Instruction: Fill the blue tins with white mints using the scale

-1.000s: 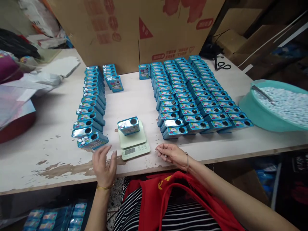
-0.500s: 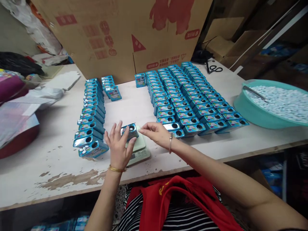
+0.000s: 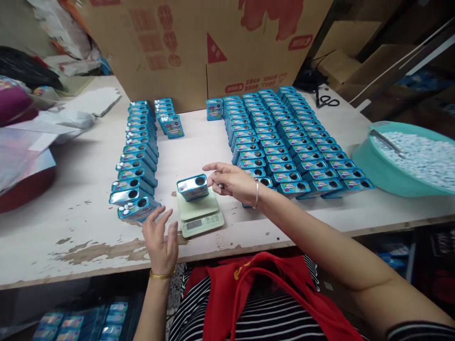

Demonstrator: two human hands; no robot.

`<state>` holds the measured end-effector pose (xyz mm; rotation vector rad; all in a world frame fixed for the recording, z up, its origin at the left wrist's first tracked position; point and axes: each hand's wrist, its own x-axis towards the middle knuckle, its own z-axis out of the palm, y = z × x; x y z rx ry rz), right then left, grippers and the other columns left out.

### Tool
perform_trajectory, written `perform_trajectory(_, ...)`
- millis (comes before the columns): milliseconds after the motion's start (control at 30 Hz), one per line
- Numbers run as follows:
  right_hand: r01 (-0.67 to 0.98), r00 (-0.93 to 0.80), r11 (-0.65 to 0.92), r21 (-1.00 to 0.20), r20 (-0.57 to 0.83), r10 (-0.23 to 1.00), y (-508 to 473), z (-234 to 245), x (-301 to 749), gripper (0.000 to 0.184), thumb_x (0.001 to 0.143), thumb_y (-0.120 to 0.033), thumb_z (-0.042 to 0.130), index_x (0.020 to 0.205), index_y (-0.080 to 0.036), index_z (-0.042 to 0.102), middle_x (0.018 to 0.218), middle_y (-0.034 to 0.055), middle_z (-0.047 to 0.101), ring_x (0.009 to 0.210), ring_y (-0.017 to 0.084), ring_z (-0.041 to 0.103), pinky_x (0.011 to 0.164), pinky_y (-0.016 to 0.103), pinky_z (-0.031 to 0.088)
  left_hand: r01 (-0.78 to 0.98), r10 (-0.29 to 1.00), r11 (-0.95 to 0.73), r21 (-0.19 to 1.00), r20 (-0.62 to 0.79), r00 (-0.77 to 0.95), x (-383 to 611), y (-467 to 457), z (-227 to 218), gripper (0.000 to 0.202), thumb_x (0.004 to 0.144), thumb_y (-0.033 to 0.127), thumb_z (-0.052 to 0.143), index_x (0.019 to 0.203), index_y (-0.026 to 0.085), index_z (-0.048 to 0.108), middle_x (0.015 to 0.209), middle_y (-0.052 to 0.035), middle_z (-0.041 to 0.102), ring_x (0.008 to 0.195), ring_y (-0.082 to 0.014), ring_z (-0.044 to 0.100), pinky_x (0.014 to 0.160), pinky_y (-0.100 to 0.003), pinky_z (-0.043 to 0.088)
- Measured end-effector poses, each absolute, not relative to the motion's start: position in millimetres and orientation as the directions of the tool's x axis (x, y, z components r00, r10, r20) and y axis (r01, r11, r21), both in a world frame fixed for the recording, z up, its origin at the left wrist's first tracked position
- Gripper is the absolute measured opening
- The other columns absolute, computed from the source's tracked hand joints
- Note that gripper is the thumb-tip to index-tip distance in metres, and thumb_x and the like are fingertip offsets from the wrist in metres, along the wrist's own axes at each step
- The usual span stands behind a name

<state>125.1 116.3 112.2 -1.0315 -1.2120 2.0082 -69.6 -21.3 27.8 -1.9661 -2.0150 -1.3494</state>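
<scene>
A small blue tin [image 3: 194,192] with a round opening in its top stands on a pale green digital scale [image 3: 204,225]. At the tin's right side is my right hand [image 3: 234,182], index finger stretched out and the other fingers curled. Something small may be among those curled fingers, but I cannot make it out. My left hand [image 3: 161,244] is open and holds nothing, left of the scale. Near its fingertips is the front tin [image 3: 138,209] of the left row, with white candies on top.
Several rows of blue tins [image 3: 280,142] stand on the right of the table [image 3: 95,237]. A teal basin [image 3: 377,175] of white candies with a scoop sits at the far right. Behind rises a large cardboard box [image 3: 185,76]. Scissors [image 3: 329,101] lie at the back right.
My left hand has drawn back from the tin, toward me and to the left. My right hand's pinch has become a stretched index finger. The tin's opening now shows dark.
</scene>
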Motion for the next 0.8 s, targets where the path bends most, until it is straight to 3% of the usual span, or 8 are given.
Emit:
perform_trajectory(233, -0.115, -0.506, -0.564, -0.818, -0.441, 0.742, 96.4, 95.0, 147.2, 0.018, 0.082, -0.027, 0.057, 0.095, -0.014, 0.056, 0.064, -0.0028, 0.054, 0.045, 0.003, 0.038, 0.043, 0.018, 0.022, 0.846, 0.846, -0.027, 0.533, 0.463, -0.264, -85.4, -55.0, -23.0, 0.025, 0.09, 0.029, 0.047, 0.107, 0.016, 0.06, 0.111, -0.0122, 0.056, 0.106, -0.0215, 0.052, 0.094, -0.04, 0.041)
perform_trajectory(367, -0.107, -0.475, -0.582, -0.806, -0.473, 0.742, 92.4, 91.6, 148.2, 0.016, 0.08, -0.017, 0.055, 0.095, -0.013, 0.056, 0.067, -0.0016, 0.056, 0.049, 0.004, 0.043, 0.043, 0.018, 0.025, 0.881, 0.851, 0.021, 0.473, 0.454, -0.264, -84.6, -56.3, -33.5, 0.025, 0.09, 0.032, 0.049, 0.104, 0.015, 0.061, 0.108, -0.0129, 0.058, 0.104, -0.0225, 0.053, 0.091, -0.04, 0.041)
perform_trajectory(633, -0.09, -0.495, -0.353, -0.931, -0.266, 0.827, 102.3, 104.9, 127.7, 0.016, 0.085, -0.011, 0.046, 0.1, -0.014, 0.053, 0.071, -0.0029, 0.06, 0.043, 0.003, 0.04, 0.043, 0.017, 0.029, 0.922, 0.836, 0.017, 0.386, 0.501, -0.225, -79.9, -52.5, -32.8, 0.023, 0.088, 0.03, 0.052, 0.103, 0.014, 0.061, 0.105, -0.0119, 0.06, 0.099, -0.022, 0.054, 0.088, -0.037, 0.041)
perform_trajectory(800, -0.03, -0.527, -0.324, -0.946, -0.26, 0.809, 115.5, 114.2, 101.4, 0.03, 0.087, -0.005, 0.041, 0.115, -0.011, 0.05, 0.077, -0.0026, 0.059, 0.043, 0.002, 0.04, 0.047, 0.018, 0.034, 0.923, 0.835, 0.024, 0.385, 0.5, -0.23, -81.9, -52.4, -34.7, 0.023, 0.088, 0.03, 0.053, 0.102, 0.015, 0.061, 0.103, -0.011, 0.061, 0.097, -0.0213, 0.055, 0.087, -0.036, 0.042)
